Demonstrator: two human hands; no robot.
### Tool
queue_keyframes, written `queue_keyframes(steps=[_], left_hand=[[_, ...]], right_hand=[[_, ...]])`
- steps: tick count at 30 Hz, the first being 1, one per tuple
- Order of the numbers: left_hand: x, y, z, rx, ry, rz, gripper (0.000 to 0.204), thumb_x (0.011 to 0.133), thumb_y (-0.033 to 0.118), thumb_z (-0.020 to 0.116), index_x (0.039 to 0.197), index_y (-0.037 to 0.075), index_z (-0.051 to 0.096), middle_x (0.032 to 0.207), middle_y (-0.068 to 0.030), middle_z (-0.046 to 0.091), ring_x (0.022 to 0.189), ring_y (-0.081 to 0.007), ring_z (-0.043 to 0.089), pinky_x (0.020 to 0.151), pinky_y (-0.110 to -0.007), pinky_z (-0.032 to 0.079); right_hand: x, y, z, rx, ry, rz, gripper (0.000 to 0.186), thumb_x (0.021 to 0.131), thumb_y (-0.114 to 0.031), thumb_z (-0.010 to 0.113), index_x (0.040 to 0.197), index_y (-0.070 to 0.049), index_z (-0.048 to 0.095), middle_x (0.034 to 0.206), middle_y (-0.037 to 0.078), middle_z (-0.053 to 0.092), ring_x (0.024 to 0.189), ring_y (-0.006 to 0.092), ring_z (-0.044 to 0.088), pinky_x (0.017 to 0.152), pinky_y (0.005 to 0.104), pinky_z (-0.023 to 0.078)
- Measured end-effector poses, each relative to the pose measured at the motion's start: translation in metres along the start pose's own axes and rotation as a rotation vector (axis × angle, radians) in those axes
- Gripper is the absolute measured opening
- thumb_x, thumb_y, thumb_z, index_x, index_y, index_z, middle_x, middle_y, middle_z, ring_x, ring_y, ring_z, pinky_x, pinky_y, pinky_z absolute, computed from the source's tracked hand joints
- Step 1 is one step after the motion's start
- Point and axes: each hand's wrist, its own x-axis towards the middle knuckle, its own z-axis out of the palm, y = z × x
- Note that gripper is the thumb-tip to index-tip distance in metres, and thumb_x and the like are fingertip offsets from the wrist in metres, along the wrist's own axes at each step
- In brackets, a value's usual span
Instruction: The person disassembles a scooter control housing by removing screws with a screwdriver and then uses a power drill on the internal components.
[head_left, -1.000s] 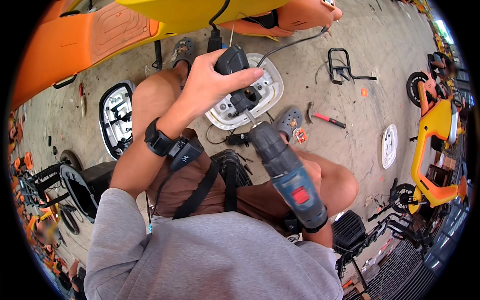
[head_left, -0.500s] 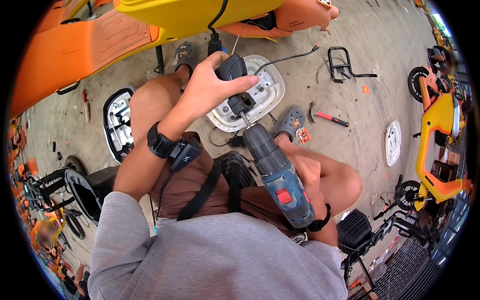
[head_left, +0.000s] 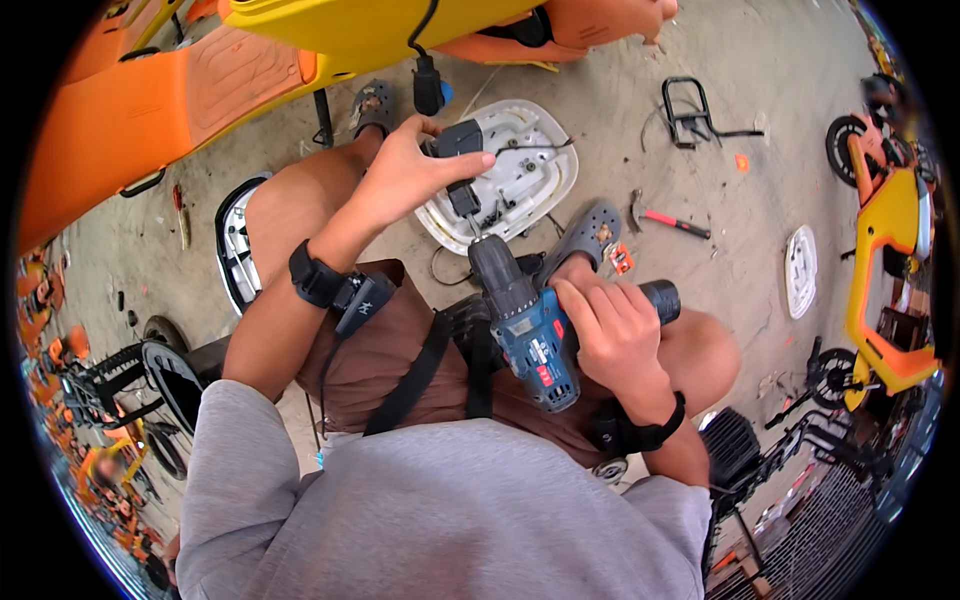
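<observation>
My left hand [head_left: 403,178] is closed round a black plastic part [head_left: 460,138], fingers and thumb gripping its sides. A thin dark cable trails from the part to the right. My right hand [head_left: 618,332] is wrapped round the handle of a blue and black cordless drill [head_left: 528,330], which lies tilted above my lap. The drill's bit [head_left: 472,225] points up at the lower end of the black part; whether it touches a screw I cannot tell. Beneath the part, a white rounded plastic shell [head_left: 548,172] rests on the floor between my feet.
A red-handled hammer [head_left: 672,220], a black metal frame [head_left: 688,115] and a white panel [head_left: 800,272] lie to the right. Another white shell [head_left: 235,245] is beside my left knee. An orange and yellow scooter body [head_left: 240,90] stands ahead; a yellow scooter [head_left: 880,290] stands right.
The drill has rolled, so its handle now points right and its label side shows. The black part has shifted slightly left and down, and its cable has swung lower.
</observation>
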Motion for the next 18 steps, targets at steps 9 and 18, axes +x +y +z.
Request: queue_keyframes(steps=[9,18], left_hand=[[0.0,0.009,-0.002,-0.048,-0.092,-0.039,0.083,0.07,0.045,0.084,0.114,-0.018,0.053,0.093,-0.0155,0.066,0.084,-0.0143,0.063,0.074,-0.026,0.051],[0.004,0.007,0.0,-0.148,-0.087,0.053,0.055,0.074,0.041,0.082,0.102,-0.003,0.065,0.067,0.0014,0.057,0.045,-0.0028,0.04,0.039,-0.021,0.027]], right_hand=[[-0.005,-0.002,0.004,0.055,0.021,0.03,0.033,0.07,-0.007,0.061,0.103,-0.002,0.067,0.072,0.005,0.055,0.069,0.0196,0.058,0.067,0.0325,0.046],[0.0,-0.017,-0.016,-0.031,0.098,0.016,0.037,0.067,-0.004,0.061,0.103,-0.003,0.071,0.081,0.007,0.062,0.076,0.0212,0.062,0.075,0.036,0.05]])
